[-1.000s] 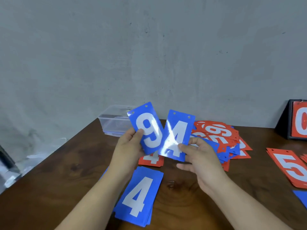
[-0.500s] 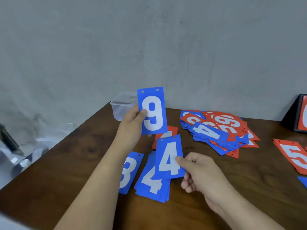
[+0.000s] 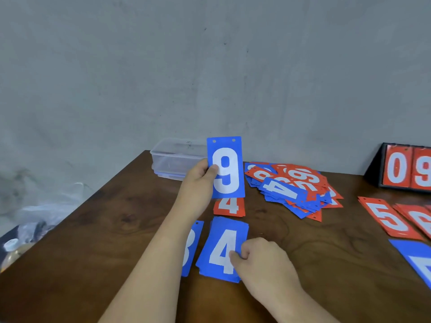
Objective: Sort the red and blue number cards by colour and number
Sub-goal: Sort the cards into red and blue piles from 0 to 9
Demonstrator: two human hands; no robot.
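My left hand [image 3: 198, 180] holds a blue 9 card [image 3: 225, 167] upright above the table, thumb on its face. Lower down, my right hand [image 3: 258, 259] pinches the right edge of a blue 4 card [image 3: 221, 250] that lies on top of the blue 4 stack. A blue 3 card [image 3: 191, 247] lies just left of that stack, partly hidden by my left forearm. A red 4 card [image 3: 229, 207] lies behind the stack, under the held 9. A mixed pile of red and blue cards [image 3: 293, 187] sits further back to the right.
A clear plastic box [image 3: 175, 159] stands at the table's back left corner. A black flip scoreboard [image 3: 405, 169] showing red 0 and 9 is at the far right. Red 5 cards [image 3: 389, 220] and a blue card [image 3: 417, 259] lie at the right edge.
My right hand has carried the blue 4 card down onto the blue 4 stack. My left hand has kept the 9 raised, now upright.
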